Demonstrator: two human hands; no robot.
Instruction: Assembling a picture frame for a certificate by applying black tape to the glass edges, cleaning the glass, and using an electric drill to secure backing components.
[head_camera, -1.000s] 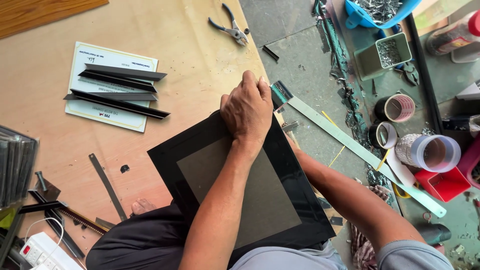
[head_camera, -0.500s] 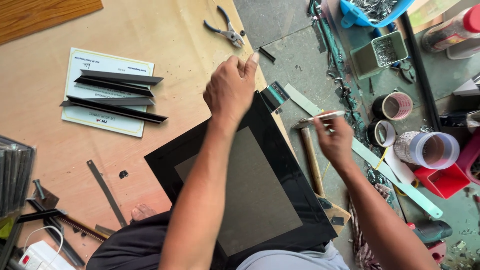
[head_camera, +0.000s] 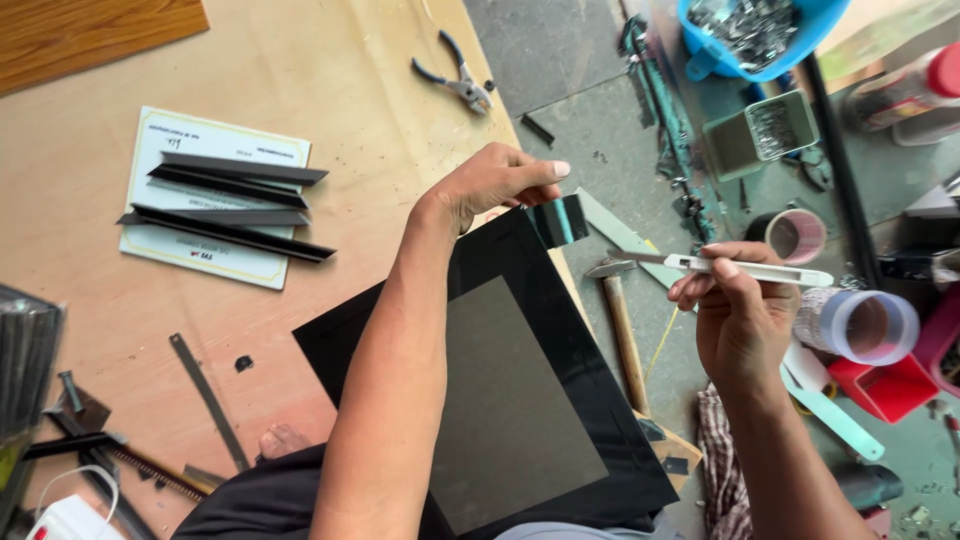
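A black frame panel (head_camera: 560, 360) with a grey centre (head_camera: 505, 400) lies tilted on my lap and the plywood board. My left hand (head_camera: 490, 185) grips its far corner, where a small dark piece with a teal stripe (head_camera: 558, 220) sticks up. To the right of the panel, my right hand (head_camera: 740, 310) holds a white utility knife (head_camera: 745, 268) level, blade pointing left toward that corner. A wooden-handled hammer (head_camera: 622, 325) lies just right of the panel.
Black frame strips (head_camera: 225, 205) rest on a white card (head_camera: 215, 195) at left. Pliers (head_camera: 455, 78) lie at the top. Tape rolls (head_camera: 795, 235), a blue tub of metal bits (head_camera: 755, 35), a green box (head_camera: 760, 135) and a red container (head_camera: 885, 385) crowd the right side.
My left hand lifted off the panel's middle and took hold of its far corner. My right hand came out from under, picked up the utility knife and raised it beside the panel.
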